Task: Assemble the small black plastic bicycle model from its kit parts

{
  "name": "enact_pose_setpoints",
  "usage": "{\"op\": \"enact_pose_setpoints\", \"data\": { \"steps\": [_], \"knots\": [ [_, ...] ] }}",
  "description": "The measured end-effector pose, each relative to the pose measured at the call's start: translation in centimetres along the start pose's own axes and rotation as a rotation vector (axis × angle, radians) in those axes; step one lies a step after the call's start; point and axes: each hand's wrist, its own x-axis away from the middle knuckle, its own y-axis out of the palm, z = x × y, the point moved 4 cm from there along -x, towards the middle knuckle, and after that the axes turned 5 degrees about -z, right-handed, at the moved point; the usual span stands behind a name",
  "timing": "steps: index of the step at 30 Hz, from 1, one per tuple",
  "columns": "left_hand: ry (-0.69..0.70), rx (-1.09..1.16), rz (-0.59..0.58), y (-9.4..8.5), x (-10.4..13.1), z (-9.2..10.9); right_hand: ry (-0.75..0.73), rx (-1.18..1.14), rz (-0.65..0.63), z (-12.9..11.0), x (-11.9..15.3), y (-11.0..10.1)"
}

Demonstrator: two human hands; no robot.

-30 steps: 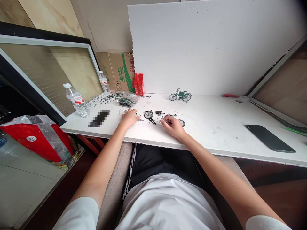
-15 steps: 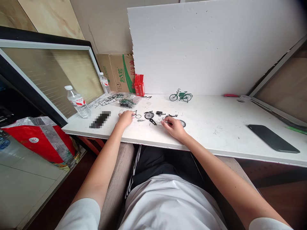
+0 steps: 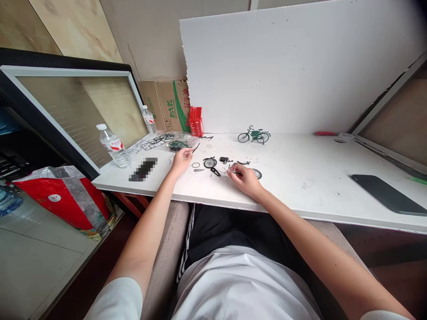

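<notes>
My left hand [image 3: 182, 161] pinches a thin dark part [image 3: 196, 147] at its fingertips, a little above the white table. To its right, my right hand [image 3: 245, 178] is closed on a small thin piece too fine to make out. A spoked wheel [image 3: 256, 174] shows just beyond my right fingers. Between the hands lie another spoked wheel [image 3: 210, 162], a black elongated part [image 3: 215, 172], a thin ring [image 3: 195, 165] and a small grey piece [image 3: 199, 170]. A black block [image 3: 223, 159] and a curved black part [image 3: 243, 162] are behind my right hand.
A green model bicycle [image 3: 254, 135] stands at the back. Clear bottles [image 3: 115, 146], a bag of green parts [image 3: 178, 145], black part frames [image 3: 156, 141] and a red box [image 3: 196, 121] are on the left. A dark phone-like slab [image 3: 388, 193] lies at the right.
My left hand has lifted and moved slightly right with the thin dark part, leaving the ring on the table. My right hand is nearly unmoved. The view has shifted slightly.
</notes>
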Motion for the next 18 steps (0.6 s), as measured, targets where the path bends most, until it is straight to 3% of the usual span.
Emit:
{"op": "enact_pose_setpoints", "data": {
  "steps": [3, 7, 11, 18],
  "knots": [
    [-0.139, 0.483, -0.079, 1.4, 0.3, 1.3, -0.015, 0.000, 0.002, 0.1, 0.0, 0.0],
    [-0.212, 0.774, -0.142, 3.2, 1.1, 2.9, -0.013, 0.009, 0.009, 0.2, 0.0, 0.0],
    [-0.285, 0.841, -0.077, 4.4, 1.6, 3.2, -0.010, -0.002, 0.019, 0.0, 0.0, -0.1],
    [-0.324, 0.723, -0.184, 5.9, 2.3, 4.0, 0.013, -0.031, 0.051, -0.3, 0.1, -0.4]
  ]
}}
